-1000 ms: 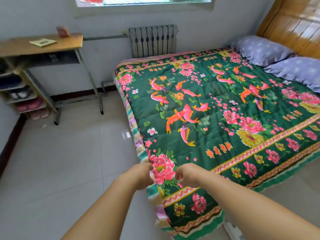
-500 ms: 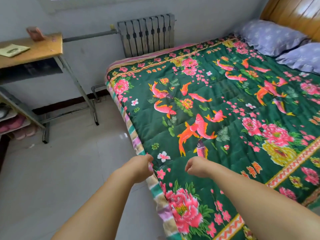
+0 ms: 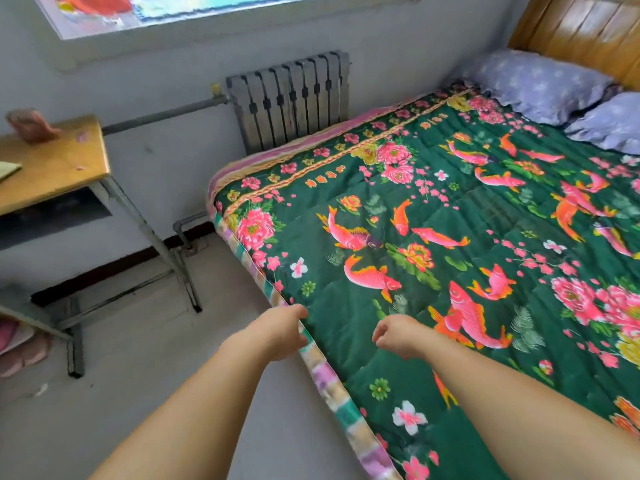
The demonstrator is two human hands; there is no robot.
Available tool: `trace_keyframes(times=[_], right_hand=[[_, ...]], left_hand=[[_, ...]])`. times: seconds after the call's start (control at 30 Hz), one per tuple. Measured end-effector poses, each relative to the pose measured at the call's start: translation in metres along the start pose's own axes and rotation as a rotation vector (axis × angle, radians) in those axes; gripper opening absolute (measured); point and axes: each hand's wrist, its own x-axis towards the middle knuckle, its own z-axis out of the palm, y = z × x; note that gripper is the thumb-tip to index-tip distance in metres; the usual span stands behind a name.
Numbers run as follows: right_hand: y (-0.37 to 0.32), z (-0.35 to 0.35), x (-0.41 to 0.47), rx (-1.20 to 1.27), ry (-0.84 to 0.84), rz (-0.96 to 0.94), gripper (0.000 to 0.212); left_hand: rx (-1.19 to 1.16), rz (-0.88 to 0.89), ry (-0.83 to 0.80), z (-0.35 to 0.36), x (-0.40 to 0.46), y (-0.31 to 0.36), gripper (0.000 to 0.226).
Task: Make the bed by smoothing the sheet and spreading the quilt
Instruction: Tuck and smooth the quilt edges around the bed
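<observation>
A green quilt (image 3: pixel 460 258) printed with orange fish and pink flowers lies spread flat across the bed, its striped border (image 3: pixel 332 386) running along the near left edge. My left hand (image 3: pixel 277 332) is closed on that border at the bed's side. My right hand (image 3: pixel 398 336) rests on the quilt top just to the right, its fingers curled loosely with nothing clearly held. The sheet under the quilt is hidden except for a pink strip (image 3: pixel 277 152) at the far edge.
Two purple pillows (image 3: pixel 540 84) lie against the wooden headboard (image 3: pixel 585 32) at the top right. A grey radiator (image 3: pixel 291 98) stands on the far wall. A wooden desk (image 3: pixel 52 164) on metal legs stands left, with tiled floor (image 3: pixel 145 375) between it and the bed.
Both hands have moved along the quilt's side edge toward the far wall, away from the foot corner. My right hand has let go of the border and now lies on the quilt top.
</observation>
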Motion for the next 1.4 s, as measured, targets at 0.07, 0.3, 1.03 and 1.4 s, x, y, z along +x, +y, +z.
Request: trace_keyframes(times=[0.07,0.3,1.03,1.4], right_hand=[[-0.024,-0.009,0.018,0.005,0.024,0.009,0.029],[-0.081,-0.044,0.104,0.121,0.027,0.068,0.026],[-0.18,-0.228,0.457,0.56,0.386,0.468,0.045],[-0.112,-0.259,0.583,0.539,0.644,0.806,0.062]], left_hand=[[0.024,0.003,-0.005,-0.027,0.021,-0.025,0.051],[0.061,0.052,-0.037,-0.103,0.125,-0.082,0.051],[0.116,0.12,-0.147,-0.311,0.527,-0.211,0.057],[0.146,0.158,-0.052,-0.321,0.726,-0.229,0.06]])
